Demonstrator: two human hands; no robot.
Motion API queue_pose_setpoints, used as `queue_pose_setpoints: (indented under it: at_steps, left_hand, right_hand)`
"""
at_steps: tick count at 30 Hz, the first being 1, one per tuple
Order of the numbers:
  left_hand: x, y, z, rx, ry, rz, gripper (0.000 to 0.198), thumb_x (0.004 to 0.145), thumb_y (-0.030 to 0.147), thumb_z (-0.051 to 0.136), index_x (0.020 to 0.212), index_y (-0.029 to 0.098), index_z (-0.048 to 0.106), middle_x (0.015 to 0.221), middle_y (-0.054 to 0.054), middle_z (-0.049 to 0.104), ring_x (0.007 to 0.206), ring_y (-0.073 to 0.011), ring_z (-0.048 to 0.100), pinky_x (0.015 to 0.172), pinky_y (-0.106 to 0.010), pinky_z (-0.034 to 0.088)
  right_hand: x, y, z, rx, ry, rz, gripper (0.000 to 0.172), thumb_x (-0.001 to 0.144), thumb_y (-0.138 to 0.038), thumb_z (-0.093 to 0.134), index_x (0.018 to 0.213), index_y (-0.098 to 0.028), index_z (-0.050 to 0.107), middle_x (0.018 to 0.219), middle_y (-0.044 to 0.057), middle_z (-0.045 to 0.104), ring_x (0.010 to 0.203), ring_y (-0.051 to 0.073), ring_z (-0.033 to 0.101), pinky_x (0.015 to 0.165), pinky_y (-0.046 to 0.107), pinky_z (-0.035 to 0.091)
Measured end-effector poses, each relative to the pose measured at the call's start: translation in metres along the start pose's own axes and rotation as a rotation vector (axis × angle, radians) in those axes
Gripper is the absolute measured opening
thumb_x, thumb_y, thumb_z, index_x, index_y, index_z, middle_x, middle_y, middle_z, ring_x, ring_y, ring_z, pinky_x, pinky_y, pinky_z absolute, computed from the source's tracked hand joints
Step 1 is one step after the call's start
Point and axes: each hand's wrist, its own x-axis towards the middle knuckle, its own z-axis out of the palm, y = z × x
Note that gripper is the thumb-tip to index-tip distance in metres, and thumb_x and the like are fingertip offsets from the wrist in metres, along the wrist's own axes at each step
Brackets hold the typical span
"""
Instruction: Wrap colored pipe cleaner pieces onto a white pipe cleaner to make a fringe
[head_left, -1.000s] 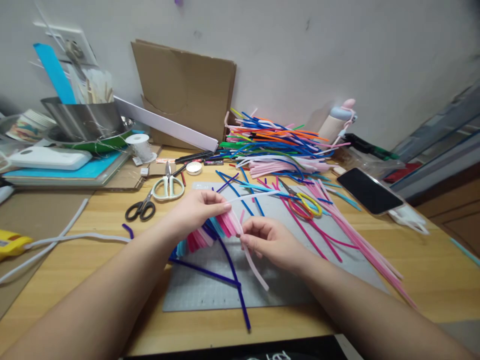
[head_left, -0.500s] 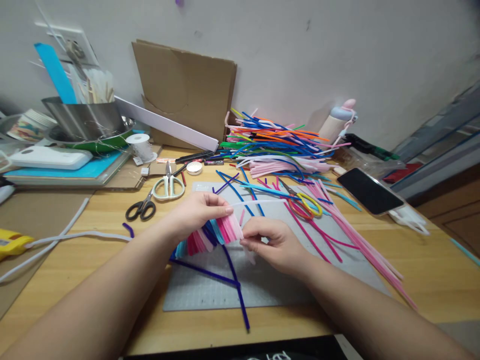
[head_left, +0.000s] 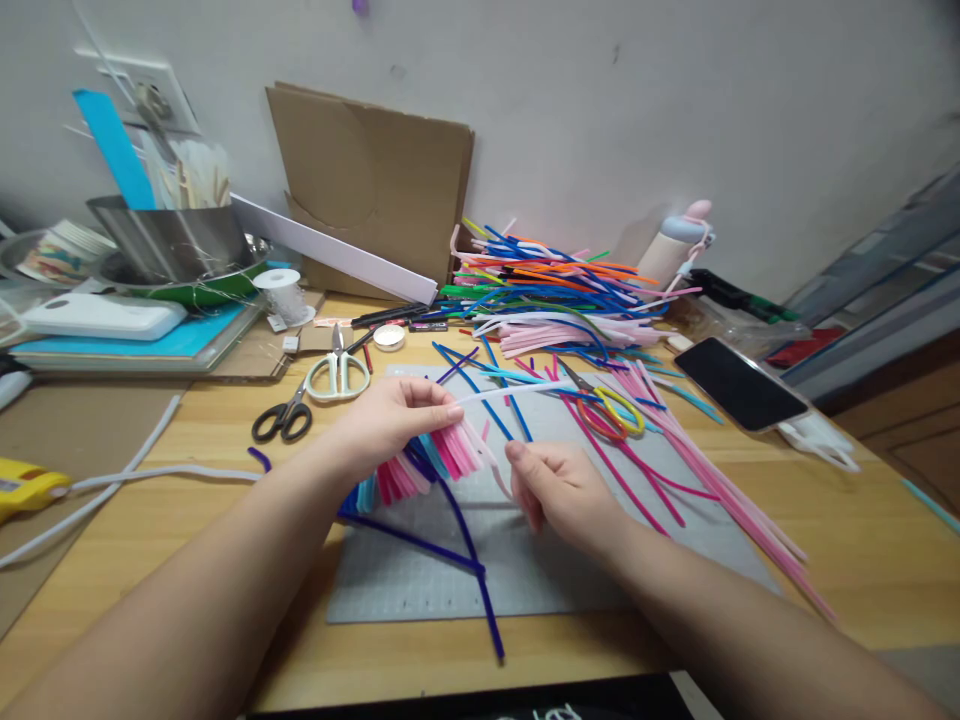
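Note:
My left hand [head_left: 409, 415] is closed on a striped row of pipe cleaner loops [head_left: 401, 475] in pink, light blue and dark blue. From its fingertips a white pipe cleaner [head_left: 517, 392] sticks out to the right. My right hand [head_left: 559, 490] sits a little lower, its fingers curled around the end of a pale pink pipe cleaner [head_left: 501, 478] that comes off the row's right end. Dark purple pipe cleaners [head_left: 420, 542] trail below the row, over a grey cutting mat [head_left: 405, 595].
Orange-and-yellow scissors [head_left: 611, 412] lie on the mat's right side among pink stems. White-handled scissors [head_left: 337, 375] and black scissors [head_left: 283, 420] are at left. A heap of coloured pipe cleaners [head_left: 555, 285] lies against the wall. A phone [head_left: 739, 382] rests at right, a yellow glue gun [head_left: 30, 485] far left.
My right hand has moved right and slightly away from the row, drawing the pale pink pipe cleaner out. The white stem has tilted up at its right end. My left hand stays nearly in place.

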Motion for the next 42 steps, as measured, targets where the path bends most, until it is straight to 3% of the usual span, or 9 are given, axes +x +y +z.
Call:
queue_pose_setpoints:
  at_steps: [2, 5, 9, 14, 19, 24, 31, 37, 42]
  left_hand:
    - [-0.001, 0.001, 0.0, -0.005, -0.015, 0.009, 0.021, 0.066, 0.034, 0.066, 0.068, 0.013, 0.06, 0.057, 0.004, 0.054, 0.052, -0.0063, 0.044, 0.052, -0.018, 0.034]
    - [-0.003, 0.004, 0.001, -0.014, -0.064, 0.02, 0.02, 0.068, 0.032, 0.066, 0.068, 0.014, 0.06, 0.058, 0.004, 0.054, 0.052, -0.0059, 0.045, 0.052, -0.018, 0.035]
    - [-0.006, 0.008, 0.001, -0.004, -0.178, 0.002, 0.019, 0.07, 0.032, 0.064, 0.068, 0.014, 0.06, 0.059, 0.003, 0.055, 0.053, -0.0066, 0.047, 0.054, -0.019, 0.037]
    - [-0.007, 0.008, 0.001, 0.022, -0.258, -0.011, 0.016, 0.07, 0.03, 0.064, 0.07, 0.014, 0.06, 0.061, 0.002, 0.056, 0.055, -0.0077, 0.048, 0.054, -0.019, 0.038]
    - [-0.003, 0.005, -0.001, 0.099, -0.236, -0.013, 0.02, 0.071, 0.034, 0.062, 0.071, 0.014, 0.06, 0.061, 0.002, 0.055, 0.055, -0.008, 0.048, 0.055, -0.02, 0.038]
    - [0.0, -0.002, -0.002, 0.188, -0.149, -0.028, 0.025, 0.069, 0.039, 0.063, 0.076, 0.015, 0.063, 0.069, -0.001, 0.061, 0.062, -0.0107, 0.053, 0.06, -0.022, 0.041]
    - [0.0, -0.007, 0.001, 0.21, -0.244, -0.045, 0.03, 0.067, 0.043, 0.063, 0.077, 0.015, 0.064, 0.072, -0.003, 0.063, 0.065, -0.0139, 0.057, 0.063, -0.025, 0.044]
    - [0.0, -0.003, 0.002, 0.147, -0.15, -0.013, 0.024, 0.069, 0.038, 0.062, 0.072, 0.014, 0.061, 0.065, -0.001, 0.06, 0.058, -0.0111, 0.053, 0.058, -0.023, 0.041]
    - [0.0, -0.002, 0.003, 0.139, -0.094, -0.018, 0.023, 0.069, 0.036, 0.063, 0.071, 0.013, 0.061, 0.064, -0.001, 0.059, 0.057, -0.0113, 0.053, 0.058, -0.024, 0.042]
  right_hand:
    - [0.001, -0.002, 0.0, 0.097, -0.115, 0.164, 0.057, 0.084, -0.056, 0.033, 0.048, -0.013, 0.048, 0.036, -0.001, 0.046, 0.031, 0.006, 0.043, 0.033, 0.017, 0.029]
    - [0.003, -0.004, 0.001, 0.332, -0.277, 0.374, 0.054, 0.083, -0.058, 0.031, 0.066, -0.012, 0.055, 0.042, 0.001, 0.056, 0.028, 0.008, 0.048, 0.027, 0.015, 0.025]
    - [0.002, -0.005, 0.001, 0.59, -0.378, 0.488, 0.039, 0.085, -0.044, 0.039, 0.074, -0.011, 0.056, 0.046, 0.001, 0.059, 0.029, 0.008, 0.051, 0.026, 0.014, 0.026]
    - [-0.001, -0.002, 0.001, 0.742, -0.455, 0.636, 0.027, 0.083, -0.031, 0.046, 0.066, -0.011, 0.052, 0.049, -0.002, 0.058, 0.03, 0.006, 0.05, 0.027, 0.014, 0.027]
    - [-0.001, -0.001, 0.006, 0.696, -0.344, 0.462, 0.014, 0.08, -0.028, 0.047, 0.075, -0.015, 0.047, 0.049, -0.003, 0.058, 0.031, 0.007, 0.051, 0.027, 0.013, 0.024]
    - [0.001, -0.004, 0.009, 0.457, -0.255, 0.337, 0.015, 0.077, -0.03, 0.048, 0.07, -0.018, 0.041, 0.046, -0.005, 0.056, 0.031, 0.007, 0.051, 0.028, 0.013, 0.023]
    - [0.003, -0.003, 0.013, 0.184, -0.275, 0.314, 0.011, 0.074, -0.025, 0.046, 0.067, -0.017, 0.044, 0.049, -0.006, 0.053, 0.032, 0.004, 0.049, 0.03, 0.012, 0.026]
    - [0.007, 0.008, 0.013, 0.253, -0.257, 0.23, 0.034, 0.083, -0.048, 0.037, 0.077, -0.016, 0.046, 0.056, -0.003, 0.056, 0.036, 0.006, 0.053, 0.029, 0.013, 0.026]
    - [0.006, 0.012, 0.014, 0.217, -0.268, 0.204, 0.036, 0.079, -0.05, 0.046, 0.078, -0.014, 0.049, 0.059, -0.001, 0.059, 0.036, 0.005, 0.052, 0.03, 0.013, 0.028]
